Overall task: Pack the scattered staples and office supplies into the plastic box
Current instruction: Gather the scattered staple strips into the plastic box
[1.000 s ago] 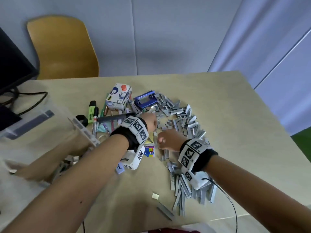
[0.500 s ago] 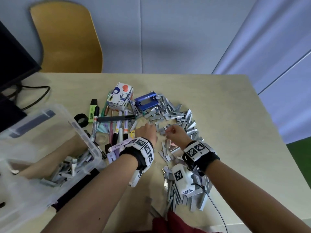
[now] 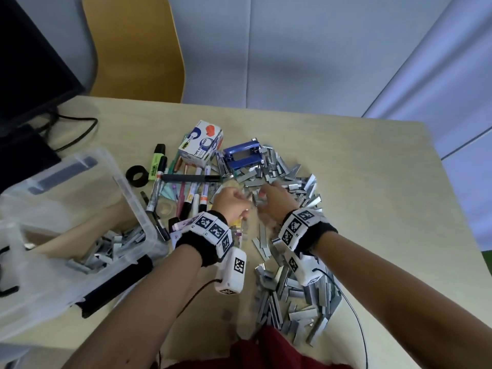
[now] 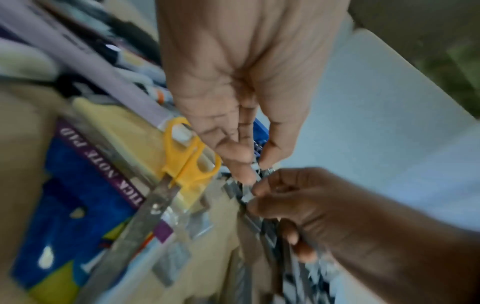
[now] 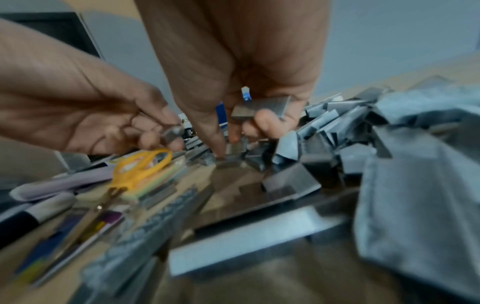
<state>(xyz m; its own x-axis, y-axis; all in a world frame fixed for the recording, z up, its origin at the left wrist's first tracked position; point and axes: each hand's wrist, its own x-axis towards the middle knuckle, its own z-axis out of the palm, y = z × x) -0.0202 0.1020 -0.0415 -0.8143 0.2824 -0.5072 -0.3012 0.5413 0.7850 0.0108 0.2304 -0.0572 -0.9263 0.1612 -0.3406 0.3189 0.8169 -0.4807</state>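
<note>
Two hands meet mid-frame over staples point(image 3: 290, 182): we clamp right hand point(image 5: 233, 98) on staple strip point(image 5: 259, 108), left hand point(image 3: 230, 202) pinches another, gathering loads for plastic box point(image 3: 133, 201) lower left.

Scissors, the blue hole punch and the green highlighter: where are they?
Scissors point(image 4: 191, 156), left wrist view, yellow handle.
Blue hole punch point(image 3: 241, 157), head view, top face.
Green highlighter point(image 3: 157, 162), head view, its barrel.

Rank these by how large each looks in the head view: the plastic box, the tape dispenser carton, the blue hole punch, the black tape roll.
1. plastic box
2. tape dispenser carton
3. blue hole punch, only slightly smaller than the carton
4. black tape roll

The box sits nearer the camera, but is plainly largest.
</note>
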